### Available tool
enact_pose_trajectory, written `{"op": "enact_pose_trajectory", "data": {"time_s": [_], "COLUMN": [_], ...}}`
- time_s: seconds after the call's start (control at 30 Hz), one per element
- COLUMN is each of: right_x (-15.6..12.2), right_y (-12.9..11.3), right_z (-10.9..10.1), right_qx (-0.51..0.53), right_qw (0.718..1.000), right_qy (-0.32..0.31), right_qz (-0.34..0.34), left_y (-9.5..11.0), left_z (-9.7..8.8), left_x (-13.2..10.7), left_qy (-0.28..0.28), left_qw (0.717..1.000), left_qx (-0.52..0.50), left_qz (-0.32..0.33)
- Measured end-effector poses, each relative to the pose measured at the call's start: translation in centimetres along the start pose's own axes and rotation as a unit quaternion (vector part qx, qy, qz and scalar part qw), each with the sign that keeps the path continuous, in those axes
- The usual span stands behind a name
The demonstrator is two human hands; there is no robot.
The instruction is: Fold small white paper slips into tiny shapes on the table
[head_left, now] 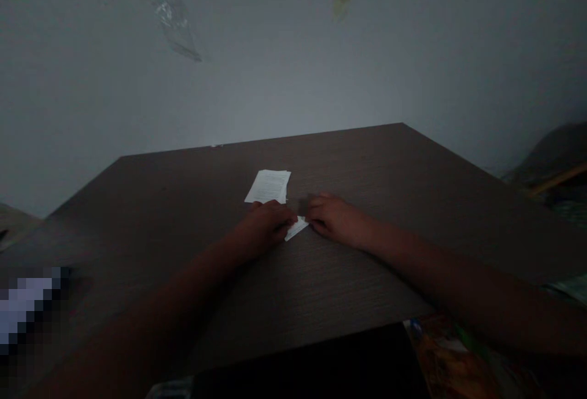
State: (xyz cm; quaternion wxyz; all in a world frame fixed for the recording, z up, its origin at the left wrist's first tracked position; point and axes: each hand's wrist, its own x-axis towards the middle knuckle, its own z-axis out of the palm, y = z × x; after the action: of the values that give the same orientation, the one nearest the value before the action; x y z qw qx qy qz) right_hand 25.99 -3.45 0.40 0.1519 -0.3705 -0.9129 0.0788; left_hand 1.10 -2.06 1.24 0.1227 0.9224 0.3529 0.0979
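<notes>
A small piece of white paper (296, 228) lies on the dark wooden table between my hands. On its left side, my left hand (270, 222) is closed with its fingertips on the paper. My right hand (332, 217) grips the right end, fingers curled down and pressed together. Most of the paper is hidden under the fingers, and the dim light makes any fold hard to make out. Just beyond my left hand sits a small stack of printed white paper sheets (268, 186), slightly uneven at its right edge.
The table (367, 167) stands against a pale wall (293, 81) with tape stuck on it. A blurred-out rectangular object (25, 307) lies at the left edge. Something dark (302, 365) and a colourful printed item (458, 356) are at the near edge.
</notes>
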Motion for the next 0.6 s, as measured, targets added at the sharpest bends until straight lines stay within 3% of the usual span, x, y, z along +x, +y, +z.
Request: {"op": "enact_pose_trajectory", "data": {"time_s": [0.3, 0.6], "right_x": [-0.5, -0.5], "right_y": [0.8, 1.4], "right_z": [-0.2, -0.4], "right_qx": [0.128, 0.15], "right_qw": [0.99, 0.987], "right_qy": [-0.026, -0.016], "right_qz": [-0.053, -0.048], "left_y": [1.3, 1.8], "left_z": [0.2, 0.5], "left_x": [-0.9, -0.9], "left_qy": [0.011, 0.022], "left_qw": [0.999, 1.0], "left_qx": [0.047, 0.019], "left_qz": [0.013, 0.011]}}
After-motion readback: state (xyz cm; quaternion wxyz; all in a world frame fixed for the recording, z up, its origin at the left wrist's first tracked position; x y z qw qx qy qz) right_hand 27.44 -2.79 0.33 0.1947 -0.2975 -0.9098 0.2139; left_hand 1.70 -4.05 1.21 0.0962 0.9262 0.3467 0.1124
